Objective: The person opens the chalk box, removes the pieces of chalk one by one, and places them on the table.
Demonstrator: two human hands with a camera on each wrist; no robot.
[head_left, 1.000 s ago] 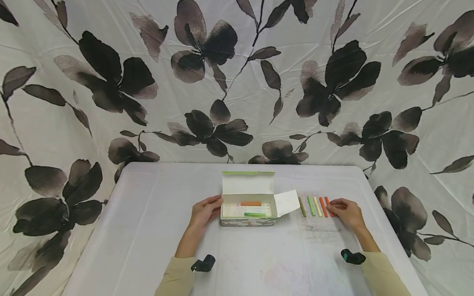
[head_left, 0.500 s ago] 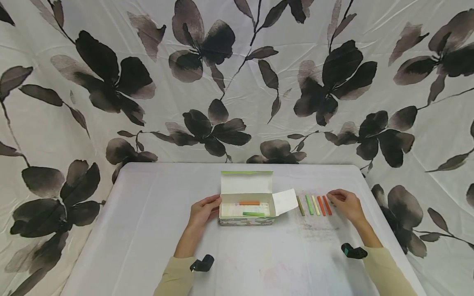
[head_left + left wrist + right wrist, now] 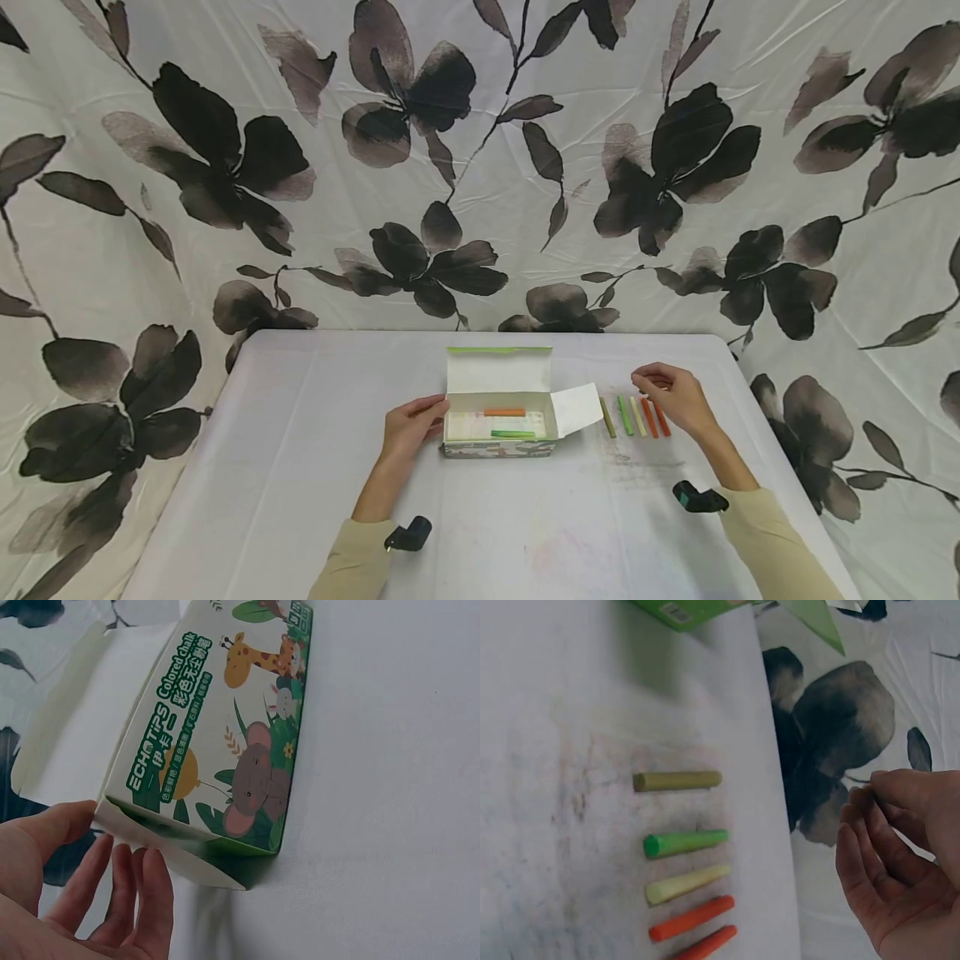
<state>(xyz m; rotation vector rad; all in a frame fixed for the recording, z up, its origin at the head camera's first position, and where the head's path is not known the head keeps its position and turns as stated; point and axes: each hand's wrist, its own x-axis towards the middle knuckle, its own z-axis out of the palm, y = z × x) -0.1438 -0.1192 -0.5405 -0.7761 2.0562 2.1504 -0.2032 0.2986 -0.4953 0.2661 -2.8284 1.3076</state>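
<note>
An opened cardboard box of colored chalk [image 3: 498, 450] stands on the table with its lid raised. Inside lie an orange chalk stick [image 3: 505, 412] and a green chalk stick [image 3: 513, 433]. My left hand [image 3: 408, 429] pinches the end flap [image 3: 169, 847] at the box's left side between thumb and fingers. To the right of the box is a row of several sticks: an olive one [image 3: 677, 781], a green one [image 3: 686, 843], a pale yellow one [image 3: 688, 883] and two orange-red ones [image 3: 694, 918]. Over the row's far end hovers my right hand [image 3: 678, 400], fingers loosely curled, with nothing visible in it.
The box's white right flap [image 3: 576, 410] sticks out toward the chalk row. Chalk smudges mark the white table [image 3: 315, 467]. Behind the table hangs a flower-patterned cloth [image 3: 547, 208]. A black wrist camera [image 3: 701, 497] sits on each wrist.
My right hand has lifted off the right end of the chalk row and moved up and leftward above it. The left hand stays at the box, and the chalk sticks lie as before.
</note>
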